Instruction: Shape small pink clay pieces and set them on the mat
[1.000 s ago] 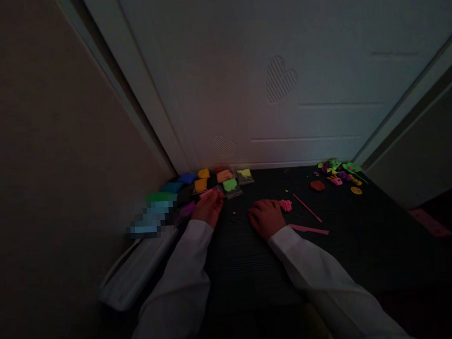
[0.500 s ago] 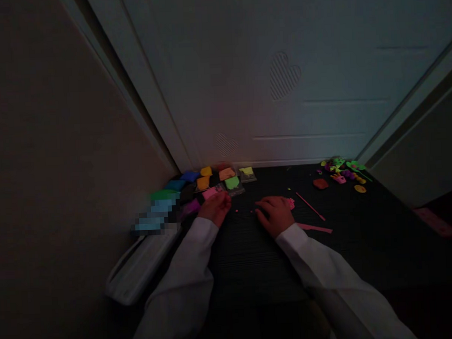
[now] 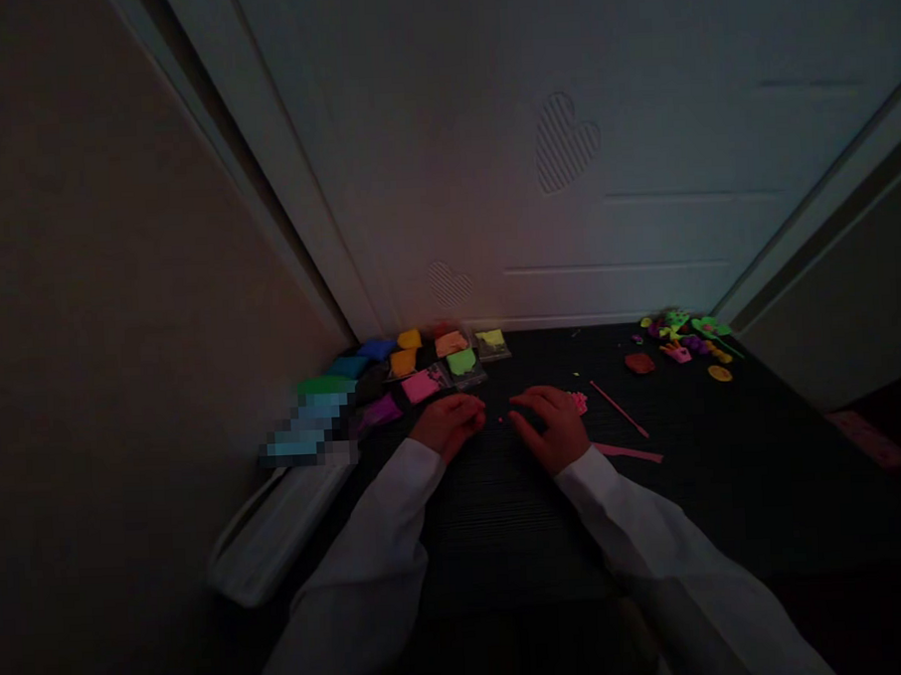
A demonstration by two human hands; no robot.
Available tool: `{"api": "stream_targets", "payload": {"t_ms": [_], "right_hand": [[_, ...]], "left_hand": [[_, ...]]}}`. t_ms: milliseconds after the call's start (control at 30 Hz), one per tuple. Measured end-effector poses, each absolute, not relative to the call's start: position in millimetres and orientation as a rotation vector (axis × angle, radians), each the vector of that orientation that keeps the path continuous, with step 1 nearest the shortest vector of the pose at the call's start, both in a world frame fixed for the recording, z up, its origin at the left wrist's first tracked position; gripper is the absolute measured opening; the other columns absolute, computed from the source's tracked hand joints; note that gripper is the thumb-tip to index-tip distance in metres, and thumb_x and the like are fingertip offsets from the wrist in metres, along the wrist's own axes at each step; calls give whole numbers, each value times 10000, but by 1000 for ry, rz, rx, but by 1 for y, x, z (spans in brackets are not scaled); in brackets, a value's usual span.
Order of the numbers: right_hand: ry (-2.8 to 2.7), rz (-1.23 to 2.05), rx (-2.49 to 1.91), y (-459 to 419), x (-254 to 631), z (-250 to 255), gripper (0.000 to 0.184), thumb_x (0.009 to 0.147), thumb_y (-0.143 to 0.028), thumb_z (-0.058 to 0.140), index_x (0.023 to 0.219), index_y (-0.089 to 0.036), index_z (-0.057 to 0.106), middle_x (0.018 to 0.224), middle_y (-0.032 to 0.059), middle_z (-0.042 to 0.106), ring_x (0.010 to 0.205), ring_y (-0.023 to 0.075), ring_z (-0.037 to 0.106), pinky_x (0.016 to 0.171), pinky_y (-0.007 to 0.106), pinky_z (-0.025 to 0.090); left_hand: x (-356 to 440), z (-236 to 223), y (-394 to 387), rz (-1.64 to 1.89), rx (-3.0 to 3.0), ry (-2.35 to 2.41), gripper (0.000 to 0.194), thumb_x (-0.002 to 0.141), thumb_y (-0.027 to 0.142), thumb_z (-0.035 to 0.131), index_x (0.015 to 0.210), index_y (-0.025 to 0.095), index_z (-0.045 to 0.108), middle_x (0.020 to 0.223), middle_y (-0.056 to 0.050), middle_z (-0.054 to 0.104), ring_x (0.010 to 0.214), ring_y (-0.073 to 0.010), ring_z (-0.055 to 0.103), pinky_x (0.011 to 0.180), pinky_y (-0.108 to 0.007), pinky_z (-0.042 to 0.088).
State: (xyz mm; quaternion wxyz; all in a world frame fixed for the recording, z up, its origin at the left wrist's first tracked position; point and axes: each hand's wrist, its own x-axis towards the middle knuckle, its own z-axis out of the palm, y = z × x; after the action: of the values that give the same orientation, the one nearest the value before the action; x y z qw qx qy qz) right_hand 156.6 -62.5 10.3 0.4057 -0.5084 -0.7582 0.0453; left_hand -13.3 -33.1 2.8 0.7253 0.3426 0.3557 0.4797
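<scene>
My left hand (image 3: 448, 425) is low over the dark table, fingers drawn together in a pinch. Whatever may be between its fingertips is too small and dark to make out. To its right, my right hand (image 3: 550, 429) rests palm down with thumb and fingers apart, holding nothing visible. A tiny pink clay bit (image 3: 500, 420) lies between the two hands. Partly hidden behind the right hand is a bumpy pink clay piece (image 3: 580, 403). A flat pink clay knife (image 3: 629, 453) and a thin pink stick (image 3: 619, 409) lie just right of that hand.
Packets of coloured clay, one of them pink (image 3: 424, 383), line the table's back left. A whitish elongated case (image 3: 280, 534) lies at the left edge. Small clay figures (image 3: 679, 342) and a red lump (image 3: 639, 363) sit back right. A white door (image 3: 488, 177) stands behind.
My left hand has shifted right, toward the right hand, uncovering the pink packet. The pink bit that lay beside it no longer shows. My right hand has barely moved.
</scene>
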Motion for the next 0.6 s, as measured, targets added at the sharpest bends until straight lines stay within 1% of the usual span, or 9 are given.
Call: {"api": "stream_targets", "payload": {"t_ms": [67,167,267,400,500,600], "right_hand": [[-1903,123,-1272,-63,157,12,214,719,-289,475,906,-224,556,877,47,520,841,172,467,756,334,355],[-1886,117,-1265,-64,157,14,227,721,-294,472,919,-216,552,886,53,510,848,173,463,757,333,358],[-1901,89,-1242,-66,156,14,253,715,-308,482,939,-214,548,889,57,507,855,176,458,760,339,351],[-1961,76,-1187,-68,151,11,250,716,-321,484,935,-225,557,878,51,517,850,169,459,760,339,341],[-1973,73,-1192,-69,149,10,260,716,-334,486,946,-232,555,891,51,521,853,168,455,766,344,328],[-1987,71,-1183,-68,148,9,263,711,-338,495,945,-235,557,897,48,527,860,170,451,769,349,318]], "left_hand": [[-14,4,-34,1060,719,762,170,561,185,626,697,93,579,576,-19,530,561,-87,494,566,-243,405],[-13,5,-34,1071,729,705,260,618,186,584,864,107,563,602,-15,531,586,-78,501,598,-233,404],[-9,3,-34,1068,827,714,365,654,213,547,1007,138,492,587,1,529,563,-70,499,582,-215,392],[-3,2,-37,1017,1049,793,507,664,253,525,1140,167,373,620,-7,565,586,-97,522,585,-227,390],[-1,7,-40,969,1196,862,593,661,265,519,1201,182,288,656,-21,596,630,-123,539,608,-237,390],[-2,14,-43,925,1285,899,637,660,268,520,1224,171,243,624,-14,600,584,-113,526,568,-215,376]]}}
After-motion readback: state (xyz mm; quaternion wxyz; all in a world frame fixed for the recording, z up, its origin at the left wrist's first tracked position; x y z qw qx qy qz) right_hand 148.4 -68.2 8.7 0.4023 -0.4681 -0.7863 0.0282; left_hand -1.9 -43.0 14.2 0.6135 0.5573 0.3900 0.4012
